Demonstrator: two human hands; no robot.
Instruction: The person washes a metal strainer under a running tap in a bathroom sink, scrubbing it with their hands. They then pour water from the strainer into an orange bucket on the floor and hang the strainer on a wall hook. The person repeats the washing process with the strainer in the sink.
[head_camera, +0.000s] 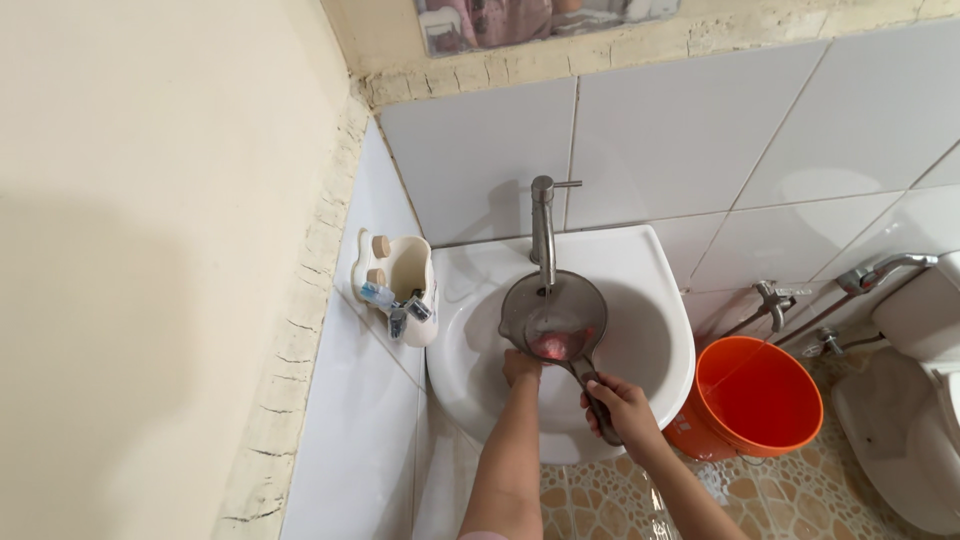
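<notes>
At the centre of the frame a dark translucent plastic dipper with a long handle (553, 318) is held under the tall steel tap (542, 228), above the bowl of the white ceramic wall basin (655, 345). Something reddish shows through the dipper's bottom; what it is cannot be made out. The right hand (620, 408), lower centre, is wrapped closed around the dark handle, fingers curled over it. The left hand (520, 367) sits just left of that, pressed against the dipper's lower rim; whether its fingers pinch the rim or only brace it cannot be told, since they are hidden behind the vessel.

To the left of the basin, a cream ceramic holder with toothbrushes (400, 287) hangs on the white tiled wall (690, 130). At lower right an orange plastic bucket (748, 398) stands on the patterned brown floor (790, 495), just beside the basin, with a white toilet (915, 400) at the right edge.

The likely risks: the dipper tips on its long handle as it gets heavier, spilling onto the floor and making it slippery; or a wet grip lets it slide and knock the basin.
</notes>
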